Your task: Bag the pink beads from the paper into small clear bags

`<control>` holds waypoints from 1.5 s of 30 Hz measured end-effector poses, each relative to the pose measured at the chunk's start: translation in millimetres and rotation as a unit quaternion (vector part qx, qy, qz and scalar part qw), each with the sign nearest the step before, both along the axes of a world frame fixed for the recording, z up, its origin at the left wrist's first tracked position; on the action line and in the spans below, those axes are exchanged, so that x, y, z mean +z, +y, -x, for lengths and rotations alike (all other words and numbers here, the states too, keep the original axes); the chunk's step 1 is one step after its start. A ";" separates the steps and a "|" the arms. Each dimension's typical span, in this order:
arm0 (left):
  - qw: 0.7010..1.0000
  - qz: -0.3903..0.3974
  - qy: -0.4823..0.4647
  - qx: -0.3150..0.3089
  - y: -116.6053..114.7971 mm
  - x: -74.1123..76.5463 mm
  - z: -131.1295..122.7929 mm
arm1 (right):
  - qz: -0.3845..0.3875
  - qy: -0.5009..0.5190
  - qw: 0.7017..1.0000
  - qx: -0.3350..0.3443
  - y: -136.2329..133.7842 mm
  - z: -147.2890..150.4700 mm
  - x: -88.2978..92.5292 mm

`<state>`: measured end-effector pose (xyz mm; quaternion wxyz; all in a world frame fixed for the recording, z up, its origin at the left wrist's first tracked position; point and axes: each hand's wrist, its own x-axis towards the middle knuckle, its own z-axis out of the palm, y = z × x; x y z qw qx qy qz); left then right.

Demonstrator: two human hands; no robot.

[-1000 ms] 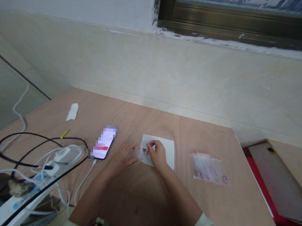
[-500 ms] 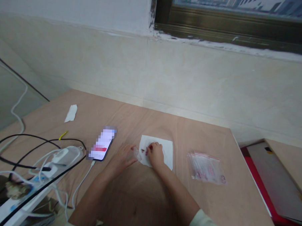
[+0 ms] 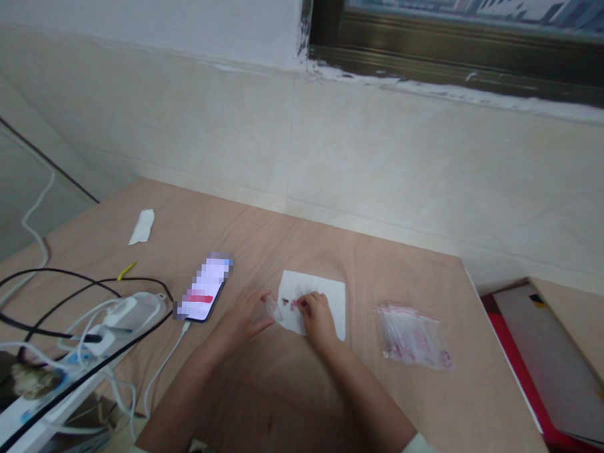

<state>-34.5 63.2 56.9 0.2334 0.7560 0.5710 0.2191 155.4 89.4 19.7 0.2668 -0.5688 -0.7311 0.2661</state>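
Observation:
A white sheet of paper (image 3: 335, 296) lies on the wooden table with a few small dark and pink pieces (image 3: 293, 305) on it. My left hand (image 3: 248, 314) is at the sheet's left edge, its thumb and fingers around a small clear plastic bag (image 3: 274, 309). Over the paper, my right hand (image 3: 319, 315) has its fingertips pinched together beside the pink pieces. Whatever is between those fingertips is too small to tell.
Right of the paper lies a stack of clear zip bags (image 3: 415, 335). A lit phone (image 3: 206, 289) on a white charging cable is at left, near a power strip (image 3: 122, 322) with tangled cords. A white paper scrap (image 3: 142, 227) lies farther back.
My right hand has shifted slightly right and toward me over the paper, showing more of the pink pieces. My left hand and the plastic bag have stayed nearly still.

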 end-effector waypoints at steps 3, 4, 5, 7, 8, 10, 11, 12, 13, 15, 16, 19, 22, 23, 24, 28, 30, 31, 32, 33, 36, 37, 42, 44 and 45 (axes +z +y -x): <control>1.000 0.012 0.007 -0.007 0.1 3.3 -3.0 | -0.008 -0.007 1.000 -0.002 -1.4 1.4 1.1; 1.000 0.014 0.010 -0.009 0.0 4.2 -3.6 | -0.008 -0.009 1.000 -0.001 -1.8 2.0 1.6; 1.000 0.015 0.012 -0.010 -0.1 4.6 -4.0 | -0.007 -0.012 1.000 -0.001 -2.0 2.6 2.1; 1.000 0.012 0.015 -0.010 -0.4 4.5 -4.0 | -0.004 -0.017 1.000 0.001 -2.6 3.5 3.0; 1.000 0.010 0.017 -0.009 -0.6 4.0 -3.8 | -0.003 -0.018 1.000 0.002 -2.8 4.0 3.2; 1.000 0.007 0.018 -0.010 -0.6 3.0 -3.3 | -0.003 -0.019 1.000 0.003 -3.1 4.7 3.5; 1.000 0.006 0.017 -0.011 -0.6 2.5 -3.1 | -0.004 -0.018 1.000 0.004 -3.1 5.0 3.4; 1.000 0.006 0.014 -0.010 -0.5 2.2 -3.0 | -0.005 -0.017 1.000 0.005 -2.9 5.1 3.2; 1.000 0.007 0.010 -0.010 -0.5 2.0 -3.0 | -0.005 -0.015 1.000 0.006 -2.7 5.2 3.0; 1.000 0.008 0.004 -0.008 -0.5 1.5 -3.0 | -0.005 -0.010 1.000 0.006 -2.3 5.3 3.4; 1.000 0.009 0.003 -0.007 -0.5 1.1 -3.1 | -0.004 -0.006 1.000 0.003 -2.4 5.5 4.3; 1.000 0.008 0.004 -0.007 -0.9 -1.3 -3.8 | -0.001 0.026 1.000 -0.013 -4.9 8.0 11.7; 1.000 0.005 0.001 -0.004 -0.9 -5.3 -4.8 | -0.008 0.077 0.997 0.009 -10.8 14.3 23.1; 1.000 0.003 -0.002 -0.002 -0.9 -6.6 -5.0 | -0.011 0.089 0.996 0.024 -12.9 16.7 26.1; 1.000 0.003 -0.006 -0.001 -0.9 -7.5 -4.9 | -0.014 0.097 0.995 0.031 -14.7 18.8 28.0; 1.000 0.009 -0.011 0.004 -1.6 -6.8 -2.2 | -0.017 0.058 0.998 -0.036 -18.3 21.7 22.4; 1.000 0.013 -0.005 0.007 -2.4 -4.6 -0.5 | -0.009 0.013 0.998 -0.062 -18.7 21.1 14.6; 1.000 0.015 -0.002 0.008 -2.7 -3.3 0.1 | -0.005 -0.006 0.998 -0.064 -18.8 21.0 10.8; 1.000 0.017 0.002 0.009 -3.0 -2.1 0.4 | -0.004 -0.020 0.998 -0.063 -18.9 21.2 7.5; 1.000 0.021 0.005 0.011 -3.3 -0.9 0.3 | -0.005 -0.028 0.998 -0.061 -19.0 21.7 5.0; 0.999 0.026 0.012 0.017 -3.6 2.1 -1.3 | -0.017 -0.012 0.997 -0.071 -19.0 24.2 3.9; 0.999 0.023 0.012 0.018 -3.5 2.5 -2.2 | -0.018 0.006 0.997 -0.074 -19.0 25.1 5.8; 1.000 0.006 0.016 0.001 -2.2 -0.5 -5.2 | 0.001 0.112 0.994 0.000 -17.4 26.3 21.7; 1.000 -0.003 0.015 0.002 -1.7 -2.6 -5.0 | 0.005 0.119 0.993 0.011 -14.4 23.6 23.9; 1.000 -0.007 0.015 0.003 -1.4 -3.2 -4.6 | 0.003 0.112 0.994 -0.003 -12.2 21.6 23.1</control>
